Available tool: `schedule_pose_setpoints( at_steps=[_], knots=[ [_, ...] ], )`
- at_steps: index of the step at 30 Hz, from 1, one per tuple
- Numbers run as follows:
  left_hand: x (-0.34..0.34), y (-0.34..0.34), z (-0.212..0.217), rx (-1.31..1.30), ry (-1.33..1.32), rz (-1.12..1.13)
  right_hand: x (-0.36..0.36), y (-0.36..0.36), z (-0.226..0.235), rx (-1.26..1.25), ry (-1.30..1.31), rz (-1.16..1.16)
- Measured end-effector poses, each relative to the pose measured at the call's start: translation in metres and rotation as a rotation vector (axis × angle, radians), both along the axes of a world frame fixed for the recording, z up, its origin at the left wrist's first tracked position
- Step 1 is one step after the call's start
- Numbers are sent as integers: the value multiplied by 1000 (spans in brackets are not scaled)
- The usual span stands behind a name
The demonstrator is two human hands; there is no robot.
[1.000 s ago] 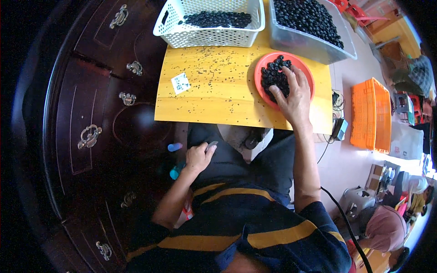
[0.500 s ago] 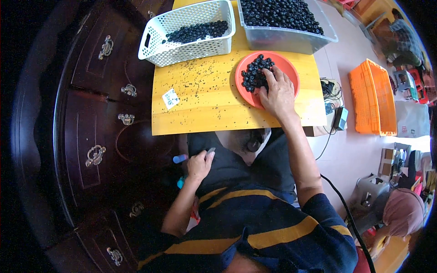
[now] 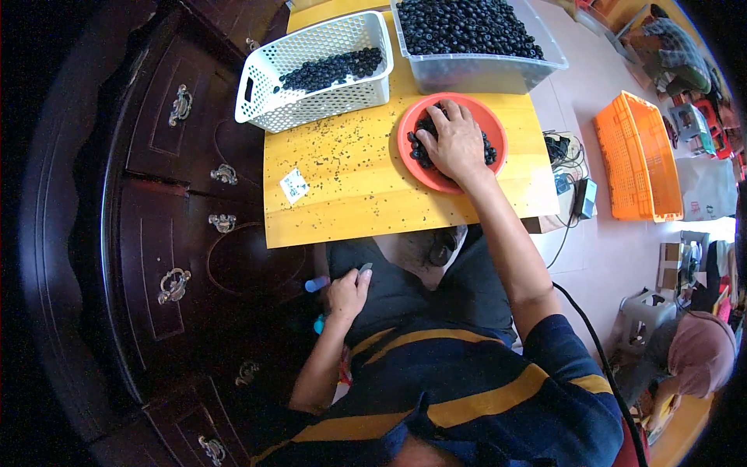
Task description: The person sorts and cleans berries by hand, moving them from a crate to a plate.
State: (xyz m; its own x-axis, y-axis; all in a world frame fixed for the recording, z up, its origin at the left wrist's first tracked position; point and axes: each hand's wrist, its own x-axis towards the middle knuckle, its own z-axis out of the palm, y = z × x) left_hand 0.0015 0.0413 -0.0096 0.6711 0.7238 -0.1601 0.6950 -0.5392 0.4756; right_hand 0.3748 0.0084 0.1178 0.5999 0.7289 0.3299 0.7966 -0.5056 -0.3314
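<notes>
Right hand (image 3: 457,140) slid from the red bowl's (image 3: 420,167) near rim onto its berries (image 3: 424,144), fingers now spread.

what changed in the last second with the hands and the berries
Little changed. The right hand stays spread over the dark berries in the orange bowl. The left hand stays on the lap, holding a small tool. White basket and clear tub unmoved.
</notes>
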Motion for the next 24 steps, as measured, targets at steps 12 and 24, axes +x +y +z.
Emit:
schedule_pose_setpoints(
  at_steps=[12,24],
  knots=[
    [-1,1,5,-20,-21,-12,-5,6,0,-73,26,-103],
    [5,3,3,-20,-40,-24,-4,6,5,-88,-6,-86]
  ],
)
